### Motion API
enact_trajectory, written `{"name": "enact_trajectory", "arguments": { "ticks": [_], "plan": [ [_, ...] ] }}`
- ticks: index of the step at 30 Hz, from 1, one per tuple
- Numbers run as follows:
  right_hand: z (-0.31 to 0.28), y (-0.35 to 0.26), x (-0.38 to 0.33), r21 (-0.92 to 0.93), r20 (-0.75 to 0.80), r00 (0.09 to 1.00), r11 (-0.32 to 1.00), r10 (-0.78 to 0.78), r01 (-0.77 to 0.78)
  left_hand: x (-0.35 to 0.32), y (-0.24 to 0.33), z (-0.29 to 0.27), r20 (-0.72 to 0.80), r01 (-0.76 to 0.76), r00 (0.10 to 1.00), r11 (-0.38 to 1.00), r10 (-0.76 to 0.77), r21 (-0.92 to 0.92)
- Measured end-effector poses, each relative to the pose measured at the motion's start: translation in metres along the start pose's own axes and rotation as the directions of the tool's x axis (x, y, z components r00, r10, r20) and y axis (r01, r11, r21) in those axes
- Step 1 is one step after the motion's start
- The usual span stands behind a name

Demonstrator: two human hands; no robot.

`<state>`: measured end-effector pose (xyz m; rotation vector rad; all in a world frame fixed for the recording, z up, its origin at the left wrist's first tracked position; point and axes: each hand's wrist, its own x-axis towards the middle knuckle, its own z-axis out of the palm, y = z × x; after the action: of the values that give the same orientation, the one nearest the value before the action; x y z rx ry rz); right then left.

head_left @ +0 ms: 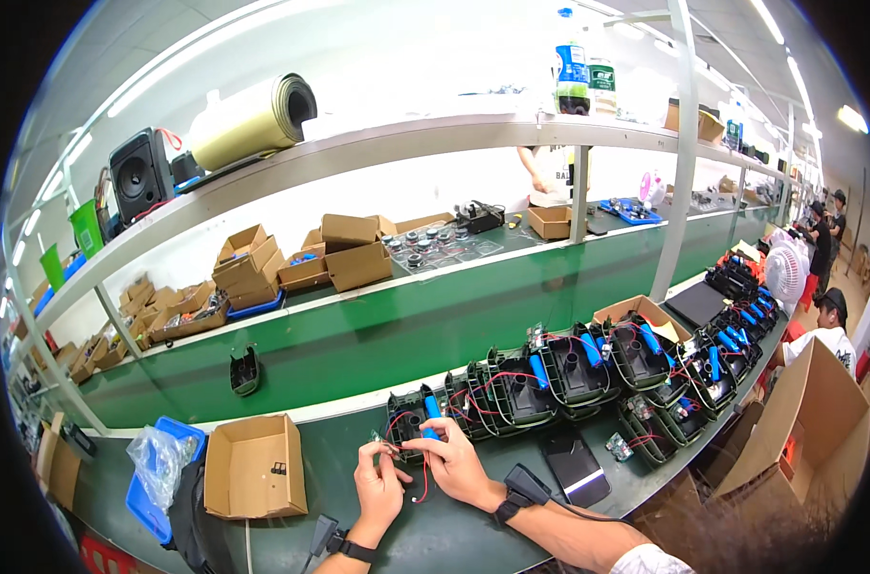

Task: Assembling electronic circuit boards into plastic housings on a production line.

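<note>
Blue cylinder (429, 433) in right hand (461, 469)

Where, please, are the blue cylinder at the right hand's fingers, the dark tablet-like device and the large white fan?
Blue cylinder (429, 433): head view, its exposed side.
Dark tablet-like device (569, 463): head view, its flat face.
Large white fan (787, 270): head view, its round grille.

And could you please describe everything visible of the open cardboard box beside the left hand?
The brown cardboard box is shallow and open-topped, upright on the dark green bench, right of the blue tray. A dark mark inside is too small to identify. Black fabric lies along its left, contact unclear; the left hand is apart.
</note>
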<state>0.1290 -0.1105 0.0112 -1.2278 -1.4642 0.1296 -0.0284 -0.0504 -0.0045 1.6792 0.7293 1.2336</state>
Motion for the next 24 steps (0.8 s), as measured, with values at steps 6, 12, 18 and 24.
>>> {"name": "enact_trajectory", "arguments": {
  "ticks": [6,12,18,24],
  "plan": [
    [0.001,-0.004,-0.001,0.019,0.001,1.000,1.000,0.006,-0.006,0.000,-0.003,-0.005,0.025,0.026,0.999,0.999,-0.025,-0.043],
    [0.003,0.002,-0.002,0.001,0.010,1.000,1.000,-0.001,0.001,0.000,0.010,-0.006,0.109,-0.044,0.993,0.999,0.042,0.018],
    [0.007,0.000,0.001,-0.062,-0.004,0.999,0.997,-0.040,0.040,-0.004,0.013,-0.005,0.179,-0.286,0.950,0.945,0.257,0.159],
    [-0.001,-0.001,0.006,-0.080,-0.085,0.996,0.996,-0.035,0.028,-0.004,0.015,-0.006,0.279,-0.206,0.943,0.976,0.181,0.064]
  ]
}}
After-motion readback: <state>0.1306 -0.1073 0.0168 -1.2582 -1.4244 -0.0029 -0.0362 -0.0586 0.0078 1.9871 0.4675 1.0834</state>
